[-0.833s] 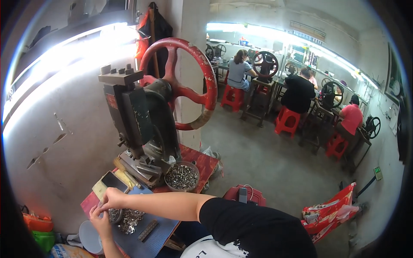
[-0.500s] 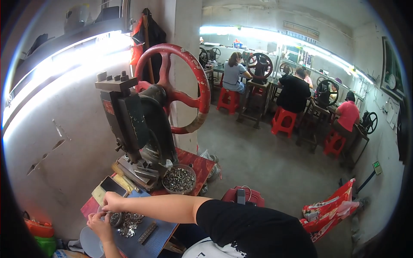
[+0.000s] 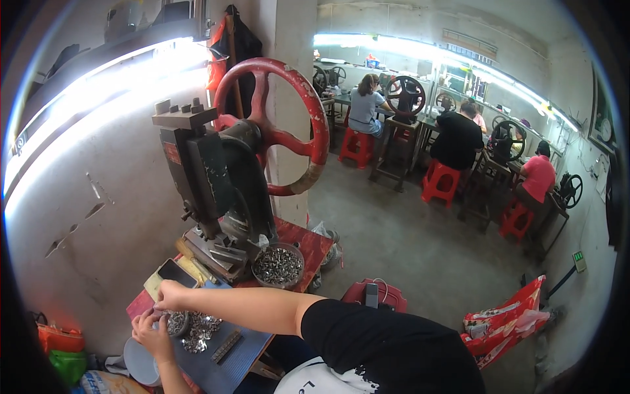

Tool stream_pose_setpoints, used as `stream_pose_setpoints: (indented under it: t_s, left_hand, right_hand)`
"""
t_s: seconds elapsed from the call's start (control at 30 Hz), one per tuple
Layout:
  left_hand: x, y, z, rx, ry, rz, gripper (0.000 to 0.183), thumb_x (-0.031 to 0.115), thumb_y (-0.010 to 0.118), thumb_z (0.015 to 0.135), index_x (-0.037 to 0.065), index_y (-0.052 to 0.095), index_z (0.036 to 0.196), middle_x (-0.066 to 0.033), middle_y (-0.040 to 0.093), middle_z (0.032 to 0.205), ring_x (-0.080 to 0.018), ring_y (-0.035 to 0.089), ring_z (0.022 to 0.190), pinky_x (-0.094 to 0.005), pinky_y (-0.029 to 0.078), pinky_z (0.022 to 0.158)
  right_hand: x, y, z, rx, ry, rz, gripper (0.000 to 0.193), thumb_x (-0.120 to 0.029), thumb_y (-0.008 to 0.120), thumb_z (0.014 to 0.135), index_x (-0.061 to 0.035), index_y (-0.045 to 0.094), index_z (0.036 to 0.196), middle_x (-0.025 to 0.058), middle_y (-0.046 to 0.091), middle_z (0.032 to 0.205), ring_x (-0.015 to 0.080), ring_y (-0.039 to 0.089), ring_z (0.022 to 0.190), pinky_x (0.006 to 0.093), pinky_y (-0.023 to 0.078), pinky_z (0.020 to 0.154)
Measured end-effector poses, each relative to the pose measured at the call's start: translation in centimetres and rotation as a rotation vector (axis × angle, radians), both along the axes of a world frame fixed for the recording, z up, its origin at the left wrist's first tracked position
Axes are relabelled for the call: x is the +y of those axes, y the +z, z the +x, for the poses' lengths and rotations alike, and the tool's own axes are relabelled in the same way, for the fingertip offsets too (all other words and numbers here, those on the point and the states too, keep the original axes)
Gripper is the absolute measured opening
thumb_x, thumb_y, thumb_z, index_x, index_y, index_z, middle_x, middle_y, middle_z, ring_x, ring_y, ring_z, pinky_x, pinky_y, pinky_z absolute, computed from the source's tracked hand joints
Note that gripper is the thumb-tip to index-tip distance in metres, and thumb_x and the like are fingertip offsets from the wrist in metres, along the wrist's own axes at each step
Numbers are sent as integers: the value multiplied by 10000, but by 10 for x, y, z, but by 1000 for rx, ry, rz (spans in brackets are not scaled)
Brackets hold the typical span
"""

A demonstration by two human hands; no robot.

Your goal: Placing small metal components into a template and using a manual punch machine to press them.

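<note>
My right hand (image 3: 172, 295) reaches across to the left, its fingers pinched together close to my left hand (image 3: 151, 335). The fingers of my left hand are bent and closed just below it. Whatever small thing sits between the fingertips is too small to make out. Beside the hands, a small round bowl (image 3: 189, 323) holds shiny metal bits. A loose pile of small metal parts (image 3: 205, 331) lies on the blue ribbed mat (image 3: 239, 368). Near the pile is a narrow metal strip (image 3: 226, 347). A dark-screened phone (image 3: 178, 274) rests just beyond the right hand.
A hand press (image 3: 203, 177) with a large red wheel (image 3: 319, 125) stands behind the mat. Beside its base is a tub of metal parts (image 3: 279, 266). A pale bucket (image 3: 139, 361) stands at the table's left edge. Several people sit at presses on red stools (image 3: 356, 148) farther off.
The whole view has shifted slightly, so the scene sits a little more to the right. My hands remain together over the same spot, with the left fingers slightly raised.
</note>
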State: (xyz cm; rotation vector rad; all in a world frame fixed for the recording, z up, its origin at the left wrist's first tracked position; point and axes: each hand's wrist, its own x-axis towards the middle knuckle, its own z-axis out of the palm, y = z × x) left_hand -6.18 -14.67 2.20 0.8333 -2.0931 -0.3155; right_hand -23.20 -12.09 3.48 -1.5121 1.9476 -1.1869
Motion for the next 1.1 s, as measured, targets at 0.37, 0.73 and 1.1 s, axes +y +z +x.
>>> stream_pose_setpoints:
  t_s: [0.37,0.73,1.1]
  left_hand:
    - [33,-3,43,-15,-32,1,148,121,781,714,53,702,818,-109,704,1090,-329,593,1112,-443,431,985]
    - [134,-21,75,41,-25,375,165,163,734,846,14,702,909,-118,659,844,-269,628,755,-369,490,710]
    - [146,-31,59,-114,34,352,263,312,819,761,93,723,871,-46,633,934,-249,574,969,-401,368,852]
  right_hand:
    - [49,1,13,88,68,23,277,-278,762,740,-18,755,836,213,701,789,314,706,732,413,554,694]
    - [134,-12,29,61,359,241,210,-230,821,791,-38,774,862,103,650,849,219,636,844,339,506,771]
    - [131,-15,33,65,365,257,211,-192,841,759,-12,771,846,106,657,827,220,633,790,338,504,730]
